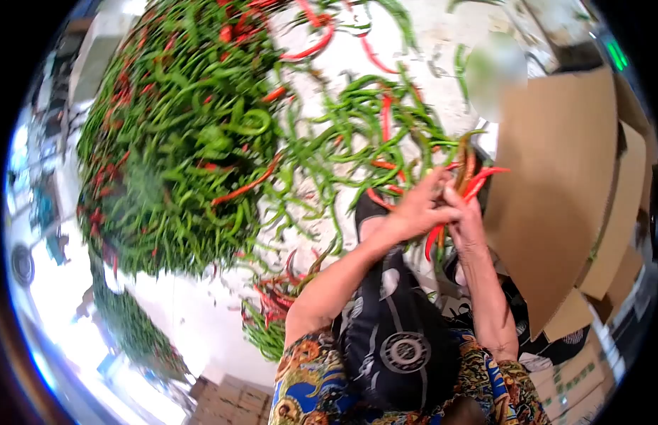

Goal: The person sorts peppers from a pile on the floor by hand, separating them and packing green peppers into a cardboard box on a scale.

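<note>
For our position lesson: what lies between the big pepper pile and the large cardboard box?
In the head view: scattered green and red peppers, then the left hand, and the right hand holding more peppers.

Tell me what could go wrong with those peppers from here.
A red pepper might slip, as it juts out past the left hand and right hand. The right hand might bump the cardboard box close beside it. The big heap could shed peppers onto the loose ones beside it.
</note>
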Demonstrator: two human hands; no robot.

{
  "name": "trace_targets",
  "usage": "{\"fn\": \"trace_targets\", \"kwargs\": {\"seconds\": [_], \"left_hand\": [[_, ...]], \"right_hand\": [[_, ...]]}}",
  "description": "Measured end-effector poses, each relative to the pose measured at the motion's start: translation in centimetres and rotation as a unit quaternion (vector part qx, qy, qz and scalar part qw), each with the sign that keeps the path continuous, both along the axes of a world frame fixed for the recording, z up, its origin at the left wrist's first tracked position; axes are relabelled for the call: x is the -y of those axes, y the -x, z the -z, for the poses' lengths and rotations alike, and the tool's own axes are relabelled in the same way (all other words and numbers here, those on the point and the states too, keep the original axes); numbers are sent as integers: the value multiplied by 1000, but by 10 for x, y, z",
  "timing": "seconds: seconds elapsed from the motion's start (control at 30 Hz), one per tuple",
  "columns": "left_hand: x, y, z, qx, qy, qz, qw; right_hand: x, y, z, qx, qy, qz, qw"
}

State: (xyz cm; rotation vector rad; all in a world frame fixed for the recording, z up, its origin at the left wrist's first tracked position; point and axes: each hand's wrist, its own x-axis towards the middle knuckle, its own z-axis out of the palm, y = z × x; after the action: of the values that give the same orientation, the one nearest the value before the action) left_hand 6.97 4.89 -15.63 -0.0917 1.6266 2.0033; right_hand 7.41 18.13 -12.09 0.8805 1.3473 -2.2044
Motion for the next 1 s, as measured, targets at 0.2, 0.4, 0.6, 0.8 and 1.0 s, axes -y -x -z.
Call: {"fn": "trace_targets", "kwargs": {"seconds": [0.2, 0.4, 0.6, 0.8, 1.0], "left_hand": [[33, 3, -20, -132, 135, -43, 981], [86, -22, -18, -91, 355, -227, 902], [233, -142, -77, -57, 444, -295, 844], [278, -352, -54, 265, 422, -459, 735], [246, -454, 17, 424, 574, -278, 643]], "right_hand": [[31, 19, -5, -86, -29, -146, 985], [64, 10, -15, -285, -316, -364, 828], [30, -8, -25, -109, -169, -414, 888], [-21, -57, 40, -20, -155, -390, 908], [10, -67, 9, -98, -91, -396, 908]]}}
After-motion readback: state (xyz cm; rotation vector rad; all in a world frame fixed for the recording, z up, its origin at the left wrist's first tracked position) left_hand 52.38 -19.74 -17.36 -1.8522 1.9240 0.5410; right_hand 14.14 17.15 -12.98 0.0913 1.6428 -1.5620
